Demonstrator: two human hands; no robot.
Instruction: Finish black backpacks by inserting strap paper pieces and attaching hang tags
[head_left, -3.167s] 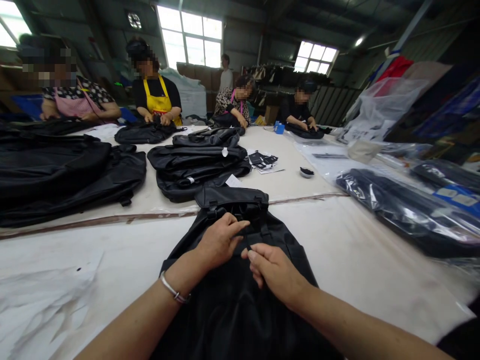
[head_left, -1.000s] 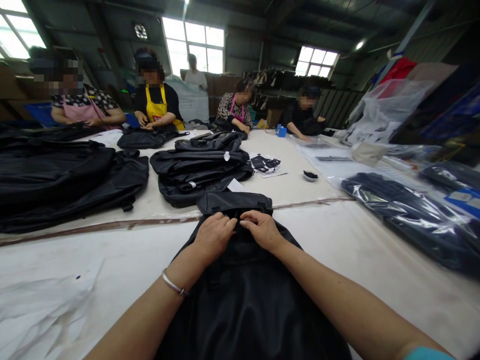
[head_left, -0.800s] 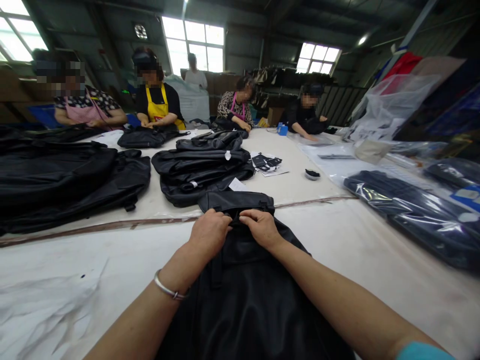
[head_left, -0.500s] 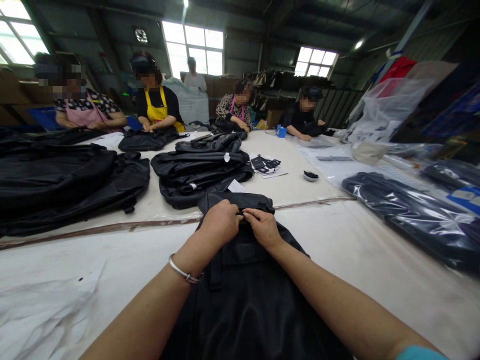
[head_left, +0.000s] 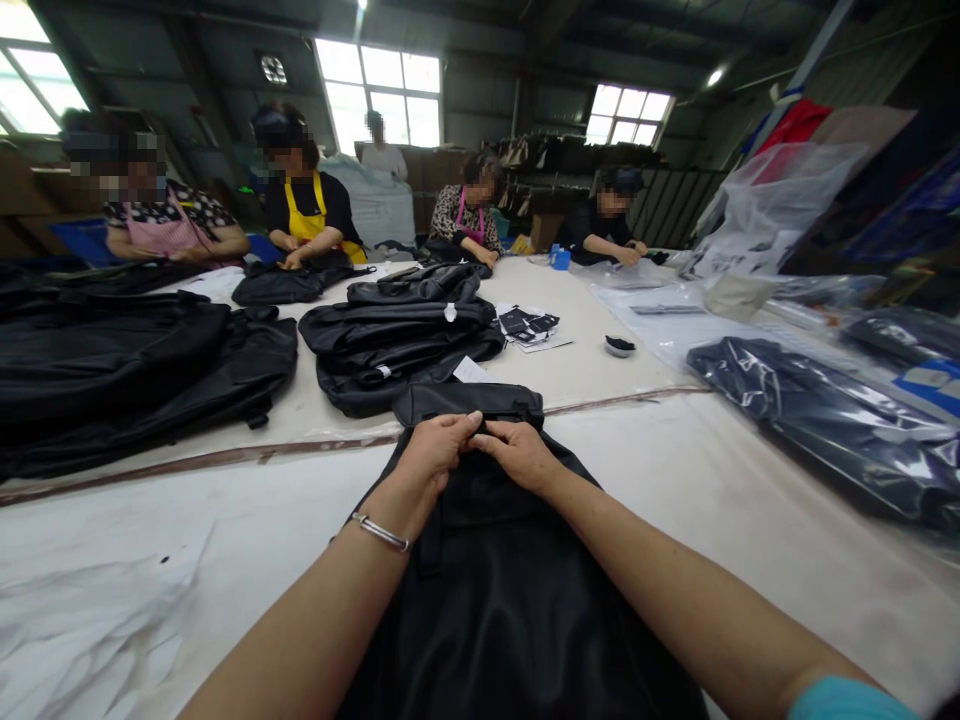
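A black leather-look bag [head_left: 510, 590] lies on the table in front of me, its top end [head_left: 472, 402] pointing away. At the lower edge of that top end, my left hand [head_left: 439, 445] and my right hand [head_left: 517, 450] meet, fingertips pinched together and touching. My left thumb is uppermost. Whatever small dark part they hold is hidden by the fingers. A strap [head_left: 431, 545] hangs on the bag's left side, below my left hand. Just beyond the bag's top lies a white paper tag [head_left: 471, 370].
Black bags are piled beyond mine [head_left: 397, 345] and at left [head_left: 142, 370]. Plastic-wrapped black bags [head_left: 825, 420] lie right. Black and white cards [head_left: 529, 325] and a small dish [head_left: 620, 346] sit on the table [head_left: 645, 460]. Several people work across it.
My left hand has turned, bringing its thumb up, and its fingers have moved closer to my right fingertips. The small dark strip between the fingertips is now covered. The bag stays in place.
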